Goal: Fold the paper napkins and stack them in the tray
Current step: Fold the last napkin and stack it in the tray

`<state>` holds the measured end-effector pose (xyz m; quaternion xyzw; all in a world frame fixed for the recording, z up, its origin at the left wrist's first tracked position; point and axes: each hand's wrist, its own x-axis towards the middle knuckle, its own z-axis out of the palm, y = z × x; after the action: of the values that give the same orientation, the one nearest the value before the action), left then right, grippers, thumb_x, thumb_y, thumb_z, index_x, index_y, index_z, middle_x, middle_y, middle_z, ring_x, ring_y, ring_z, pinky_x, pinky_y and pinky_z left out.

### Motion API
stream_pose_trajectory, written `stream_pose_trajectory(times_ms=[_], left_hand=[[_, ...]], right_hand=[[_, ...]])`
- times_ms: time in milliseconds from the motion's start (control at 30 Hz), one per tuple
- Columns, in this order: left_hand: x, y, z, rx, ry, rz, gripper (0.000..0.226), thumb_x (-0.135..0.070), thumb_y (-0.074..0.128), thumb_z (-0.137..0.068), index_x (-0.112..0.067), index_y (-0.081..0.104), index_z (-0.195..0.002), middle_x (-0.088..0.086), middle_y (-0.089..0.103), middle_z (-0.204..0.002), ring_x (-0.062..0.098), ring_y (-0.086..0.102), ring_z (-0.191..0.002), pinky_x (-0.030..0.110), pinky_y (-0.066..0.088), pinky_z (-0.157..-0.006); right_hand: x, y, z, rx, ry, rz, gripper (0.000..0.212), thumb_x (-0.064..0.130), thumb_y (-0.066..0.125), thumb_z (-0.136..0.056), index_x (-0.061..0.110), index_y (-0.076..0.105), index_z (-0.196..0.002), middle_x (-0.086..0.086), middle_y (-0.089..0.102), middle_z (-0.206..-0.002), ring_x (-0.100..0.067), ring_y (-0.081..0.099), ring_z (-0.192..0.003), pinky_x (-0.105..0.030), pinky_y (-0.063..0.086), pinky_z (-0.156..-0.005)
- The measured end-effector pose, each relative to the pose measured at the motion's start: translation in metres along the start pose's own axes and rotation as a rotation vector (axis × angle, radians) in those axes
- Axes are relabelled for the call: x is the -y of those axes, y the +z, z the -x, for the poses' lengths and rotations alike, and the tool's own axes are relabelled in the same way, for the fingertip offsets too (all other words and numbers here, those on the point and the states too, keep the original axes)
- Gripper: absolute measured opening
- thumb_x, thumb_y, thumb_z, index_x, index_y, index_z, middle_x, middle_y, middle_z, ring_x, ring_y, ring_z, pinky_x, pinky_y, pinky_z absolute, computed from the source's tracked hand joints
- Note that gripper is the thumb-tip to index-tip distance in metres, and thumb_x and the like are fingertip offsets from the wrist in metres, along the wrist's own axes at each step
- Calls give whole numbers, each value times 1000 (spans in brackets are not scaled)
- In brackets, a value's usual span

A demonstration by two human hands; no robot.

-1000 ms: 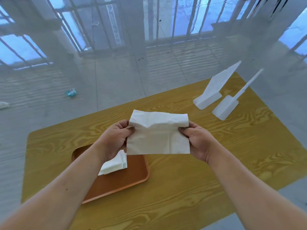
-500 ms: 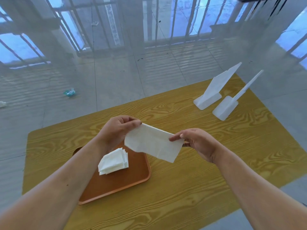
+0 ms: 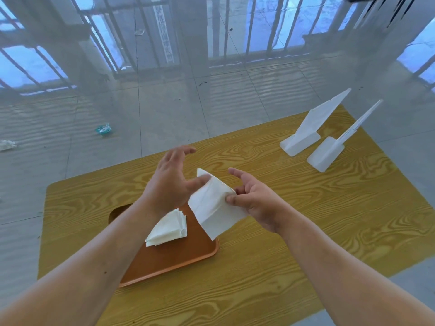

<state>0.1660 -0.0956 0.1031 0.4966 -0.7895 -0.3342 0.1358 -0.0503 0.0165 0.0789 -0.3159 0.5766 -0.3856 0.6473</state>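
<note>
The napkin (image 3: 211,208) hangs in the air at the centre of the frame, between the two hands and above the far right corner of the tray (image 3: 179,262). The right hand (image 3: 255,200) pinches its right edge between thumb and a curled finger, the forefinger stretched out above it. The left hand (image 3: 170,182) is spread wide, fingers apart. Its thumb lies across the napkin's upper corner, but motion blur there hides whether it touches the paper.

The napkin is thin white paper, folded, with soft creases, a pointed top corner and a lower corner that droops toward the tray. The tray is smooth orange-brown plastic with rounded corners and a low raised rim. On it lies a stack of folded napkins (image 3: 169,229), white, their layered edges fanned slightly. The bench (image 3: 270,274) has a yellow surface with bold wood grain.

The left forearm covers the tray's left end and part of the stack. Two white plastic stands (image 3: 303,137) sit at the upper right of the bench. The glossy tiled floor (image 3: 164,109) mirrors window bars.
</note>
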Motion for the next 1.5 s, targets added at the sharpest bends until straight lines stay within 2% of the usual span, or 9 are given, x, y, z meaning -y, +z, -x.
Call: stream_pose_trajectory(times_ms=[200, 467, 567, 767, 900, 1033, 1167, 1300, 1500], left_hand=[[10, 19, 45, 329, -83, 140, 95, -87, 80, -58, -55, 46, -141, -32, 56, -135, -3, 60, -116, 29, 55, -93], [23, 10, 61, 64, -245, 573, 10, -37, 69, -90, -36, 79, -92, -1, 81, -84, 17, 75, -73, 32, 58, -67], [31, -10, 60, 132, -313, 856, 17, -34, 75, -88, -20, 81, -96, 9, 80, -90, 23, 74, -79, 31, 60, -68], [53, -26, 63, 92, -424, 1192, 32, -35, 77, -92, -12, 79, -114, 13, 80, -112, 32, 77, -101, 41, 64, -79], [72, -23, 73, 155, -512, 1042, 30, -31, 68, -102, -12, 71, -125, 11, 81, -116, 32, 77, -108, 38, 65, -78], [89, -19, 82, 81, -575, 1019, 17, -21, 57, -109, -15, 70, -118, 8, 76, -85, 20, 68, -58, 29, 55, -53], [104, -21, 91, 24, -584, 1166, 31, -16, 49, -103, -18, 80, -103, 4, 72, -84, 19, 65, -64, 31, 53, -57], [120, -24, 97, 60, -598, 1257, 51, -53, 50, -91, -15, 83, -101, 10, 78, -101, 19, 73, -83, 35, 57, -69], [140, 5, 93, -93, -514, 647, 29, -14, 74, -83, -38, 71, -99, -1, 72, -83, 11, 64, -66, 30, 53, -62]], right_hand=[[8, 20, -8, 7, -35, -188, 88, -9, 62, -95, 31, 23, -163, -13, 72, -102, -26, 68, -101, -41, 52, -96], [12, 48, -24, -78, -93, -10, 51, 4, 67, -97, 25, 57, -142, -2, 73, -100, -19, 70, -103, -33, 53, -94], [16, 54, -28, -15, -81, 165, 24, 24, 77, -93, 18, 77, -117, -3, 81, -111, -20, 73, -111, -40, 51, -104], [16, 75, -35, 169, 51, -163, 53, 22, 76, -91, -7, 61, -133, -27, 67, -135, -40, 67, -124, -50, 53, -106], [12, 98, -43, 92, 94, -226, 16, 17, 66, -102, 11, 68, -116, -12, 78, -115, -30, 76, -104, -52, 63, -87], [5, 114, -49, 67, 164, -82, 18, 21, 54, -108, 23, 72, -110, -5, 75, -88, -19, 66, -63, -30, 53, -48], [-4, 123, -57, 118, 130, -121, 29, 9, 49, -106, 16, 77, -104, -17, 69, -97, -33, 58, -77, -41, 53, -65], [-13, 124, -65, 208, 139, -116, 39, 28, 46, -94, 10, 81, -96, -12, 73, -99, -26, 66, -78, -37, 56, -72], [-41, 134, -74, 65, 37, 361, 41, 2, 60, -87, 32, 68, -114, -1, 75, -89, -15, 66, -70, -35, 54, -63]])
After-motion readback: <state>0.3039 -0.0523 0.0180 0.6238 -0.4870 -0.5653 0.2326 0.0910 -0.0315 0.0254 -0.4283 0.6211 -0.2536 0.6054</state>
